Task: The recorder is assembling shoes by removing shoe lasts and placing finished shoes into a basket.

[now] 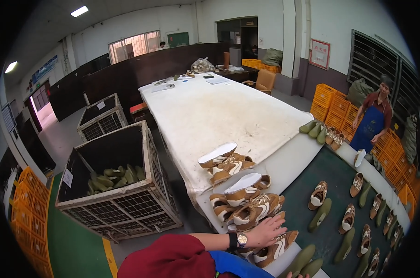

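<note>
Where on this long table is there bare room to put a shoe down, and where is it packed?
The long white-covered table is bare from the brown-and-white shoe piles back to the papers at its far end. It is crowded by the left hand, which rests on the piles, and on the dark green conveyor belt, lined with shoes and olive-green lasts.
</note>
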Motion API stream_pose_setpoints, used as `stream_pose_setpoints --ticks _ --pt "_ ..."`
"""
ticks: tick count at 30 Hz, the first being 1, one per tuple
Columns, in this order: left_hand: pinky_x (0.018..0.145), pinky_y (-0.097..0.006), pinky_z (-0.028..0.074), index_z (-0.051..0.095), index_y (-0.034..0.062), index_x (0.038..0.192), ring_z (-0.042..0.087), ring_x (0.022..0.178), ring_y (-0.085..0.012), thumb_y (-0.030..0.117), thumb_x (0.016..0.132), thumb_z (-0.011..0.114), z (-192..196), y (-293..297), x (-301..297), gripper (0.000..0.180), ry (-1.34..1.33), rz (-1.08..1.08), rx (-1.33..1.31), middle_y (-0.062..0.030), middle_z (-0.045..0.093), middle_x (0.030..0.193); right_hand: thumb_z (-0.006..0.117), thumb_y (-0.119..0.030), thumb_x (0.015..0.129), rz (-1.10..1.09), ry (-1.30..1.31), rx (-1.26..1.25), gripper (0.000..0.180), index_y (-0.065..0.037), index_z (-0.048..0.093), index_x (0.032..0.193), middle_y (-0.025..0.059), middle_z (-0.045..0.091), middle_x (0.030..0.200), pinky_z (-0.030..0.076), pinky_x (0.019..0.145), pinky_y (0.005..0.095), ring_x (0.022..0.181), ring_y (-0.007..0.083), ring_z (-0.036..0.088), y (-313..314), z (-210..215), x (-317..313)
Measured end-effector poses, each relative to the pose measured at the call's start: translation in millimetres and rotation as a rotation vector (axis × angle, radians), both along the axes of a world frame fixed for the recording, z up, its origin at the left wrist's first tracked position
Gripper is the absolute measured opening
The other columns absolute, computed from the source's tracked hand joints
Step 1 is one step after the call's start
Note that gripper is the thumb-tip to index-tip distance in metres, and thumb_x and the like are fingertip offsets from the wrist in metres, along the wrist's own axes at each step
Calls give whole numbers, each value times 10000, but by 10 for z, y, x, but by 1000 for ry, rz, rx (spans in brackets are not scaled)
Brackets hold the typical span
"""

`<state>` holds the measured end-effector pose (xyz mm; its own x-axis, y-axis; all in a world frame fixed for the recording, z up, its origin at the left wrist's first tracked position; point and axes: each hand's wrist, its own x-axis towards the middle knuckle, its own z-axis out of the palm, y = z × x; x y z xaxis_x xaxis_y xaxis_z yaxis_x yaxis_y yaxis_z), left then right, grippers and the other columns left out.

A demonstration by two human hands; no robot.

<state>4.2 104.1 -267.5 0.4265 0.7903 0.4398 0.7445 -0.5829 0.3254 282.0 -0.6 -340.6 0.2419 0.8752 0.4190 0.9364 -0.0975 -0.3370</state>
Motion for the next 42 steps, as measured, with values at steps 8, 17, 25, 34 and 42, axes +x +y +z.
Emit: stream_pose_setpoints --ticks 8,17,25,34,42 --pt "1021 -577 190 548 129 1148 270 1290 -331 449 597 717 -229 103 131 660 580 -156 -274 -129 474 1233 690 -272 678 -56 122 -29 424 47 557 924 253 409 1236 321 962 462 1135 413 378 6 -256 88" --pt "1010 -535 220 526 147 1176 327 1232 -349 405 711 666 54 123 -12 550 331 -236 -150 -107 476 1208 705 -297 635 -148 133 -36 383 12 612 842 215 443 1189 373 918 467 1131 421 373 50 25 -27" --pt "988 -517 259 528 114 1162 394 1179 -351 300 751 653 577 -206 -310 468 80 -197 -332 -107 517 1173 705 -313 634 -149 133 -45 376 -7 619 835 190 441 1199 377 919 448 1143 393 369 11 47 -28" --pt "978 -472 290 536 68 1125 439 1146 -341 186 721 677 773 -275 -637 444 89 58 -103 -106 556 1121 702 -316 643 -131 104 -65 383 1 618 839 194 432 1211 376 918 451 1141 401 366 29 17 -11" --pt "935 -442 349 520 44 1131 504 1042 -311 191 747 660 804 -390 -351 435 28 -176 -210 -135 571 1046 703 -321 646 -125 111 -56 389 4 626 844 219 441 1200 381 907 478 1130 441 374 48 10 -38"
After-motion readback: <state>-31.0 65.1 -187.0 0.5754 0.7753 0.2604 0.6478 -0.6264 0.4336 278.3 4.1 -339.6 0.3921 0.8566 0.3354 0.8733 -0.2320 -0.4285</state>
